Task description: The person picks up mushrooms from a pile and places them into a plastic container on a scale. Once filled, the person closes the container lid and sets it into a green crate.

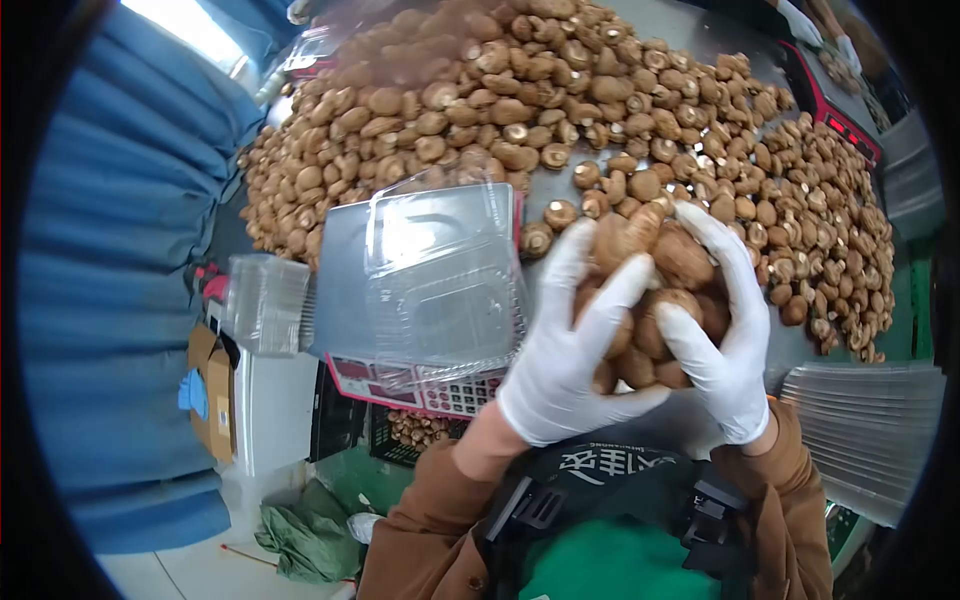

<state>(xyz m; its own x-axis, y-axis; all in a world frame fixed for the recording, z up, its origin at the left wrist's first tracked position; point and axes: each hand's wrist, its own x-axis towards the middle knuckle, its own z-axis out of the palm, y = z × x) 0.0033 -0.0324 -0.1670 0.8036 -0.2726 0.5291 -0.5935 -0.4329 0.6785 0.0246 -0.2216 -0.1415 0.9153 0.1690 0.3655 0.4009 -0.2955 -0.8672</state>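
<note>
Both my hands, in white gloves, are cupped around a clump of brown mushrooms (pixel 650 320) above the table's near edge. My left hand (pixel 575 340) presses on the clump from the left, fingers curled over it. From the right, my right hand (pixel 725 330) closes on the same mushrooms, thumb across the front. Just left of my hands, a clear plastic tray (pixel 450 270) with its lid raised rests on the grey plate of a digital scale (pixel 345 250). No mushrooms show inside the tray. Behind my hands spreads a large heap of mushrooms (pixel 440 120).
Stacked clear trays (pixel 265 305) stand left of the scale, and another stack (pixel 865 430) is at the right. A second red-edged scale (pixel 845 130) sits at the far right, near another person's gloved hand (pixel 800 22). Below the scale is a black crate (pixel 390 440) holding mushrooms.
</note>
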